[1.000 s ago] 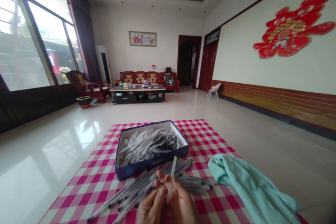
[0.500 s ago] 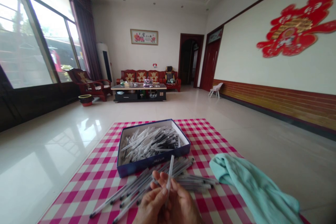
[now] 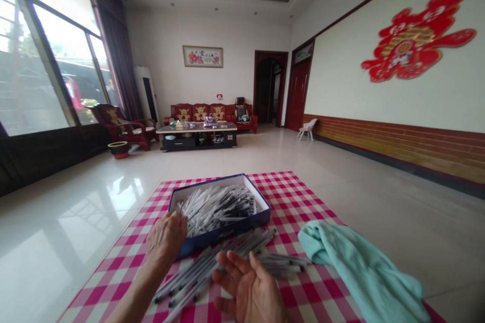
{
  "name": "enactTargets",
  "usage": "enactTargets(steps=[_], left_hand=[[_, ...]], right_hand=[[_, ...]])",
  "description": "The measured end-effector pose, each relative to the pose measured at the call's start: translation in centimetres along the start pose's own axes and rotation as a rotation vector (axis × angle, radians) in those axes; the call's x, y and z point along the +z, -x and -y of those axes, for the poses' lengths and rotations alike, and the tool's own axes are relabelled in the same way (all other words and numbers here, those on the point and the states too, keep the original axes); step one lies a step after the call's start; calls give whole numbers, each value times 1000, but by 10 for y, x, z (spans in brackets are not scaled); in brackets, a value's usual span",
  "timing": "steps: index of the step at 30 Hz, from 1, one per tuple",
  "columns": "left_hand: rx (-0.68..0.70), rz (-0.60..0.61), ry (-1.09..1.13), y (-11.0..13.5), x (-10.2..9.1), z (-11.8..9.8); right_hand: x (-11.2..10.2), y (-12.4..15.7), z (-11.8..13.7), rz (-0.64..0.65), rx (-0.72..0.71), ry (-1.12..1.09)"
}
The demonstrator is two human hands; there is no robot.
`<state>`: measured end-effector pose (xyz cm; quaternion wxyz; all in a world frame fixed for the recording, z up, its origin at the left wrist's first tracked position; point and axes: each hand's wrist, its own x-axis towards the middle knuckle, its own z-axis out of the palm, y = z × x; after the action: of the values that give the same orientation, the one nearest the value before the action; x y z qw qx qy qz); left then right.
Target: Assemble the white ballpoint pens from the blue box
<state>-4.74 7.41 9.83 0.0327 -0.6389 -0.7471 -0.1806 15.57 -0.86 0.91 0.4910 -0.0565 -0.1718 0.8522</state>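
My left hand (image 3: 168,234) reaches over the near left side of a shallow dark blue box (image 3: 223,234). Its fingers are closed together at the box's left edge; whatever they hold is hidden. Inside the box lies a heap of thin white, clear and black pen parts (image 3: 215,207). My right hand (image 3: 250,285) is palm up in front of the box, fingers apart, with nothing seen in it. Just beyond and beside it lie loose clear pens with dark ends (image 3: 200,272), several pointing toward the lower left.
The box and pens rest on a pink-and-white checked cloth (image 3: 303,197). To the right lies a crumpled mint-green cloth (image 3: 364,262). Farther off on the tiled floor stand a low coffee table (image 3: 197,133), a red wooden sofa (image 3: 200,111) and a small pale chair (image 3: 307,129).
My hands were together around a white pen tube; they have parted. The left moved up and left to the box, the right opened, and that tube is no longer visible. The view shifted slightly.
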Motion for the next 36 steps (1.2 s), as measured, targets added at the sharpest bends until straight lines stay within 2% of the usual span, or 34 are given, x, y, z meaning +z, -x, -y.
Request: enactTargets(steps=[4,7,11,14,16,19,25,36], left_hand=[[22,26,-9,-8,10,4],[39,6,11,-5,11,6],[79,-25,58,7,2,5],[139,-18,124,25,1,4],[214,21,198,40,6,4],[303,145,241,60,18,7],[348,337,13,81,38,14],[338,444,-85,90,33,9]], right_hand=[[0,-1,1,22,11,-2],[-1,-2,0,3,3,-8],[-4,-3,-1,-97,-28,-8],[-5,-3,-1,-173,-91,-33],[-4,-4,-1,-169,-141,-65],[-4,-4,0,-161,-173,-82],[-3,-4,2,-207,-165,-45],[-2,-4,1,-258,-152,-56]])
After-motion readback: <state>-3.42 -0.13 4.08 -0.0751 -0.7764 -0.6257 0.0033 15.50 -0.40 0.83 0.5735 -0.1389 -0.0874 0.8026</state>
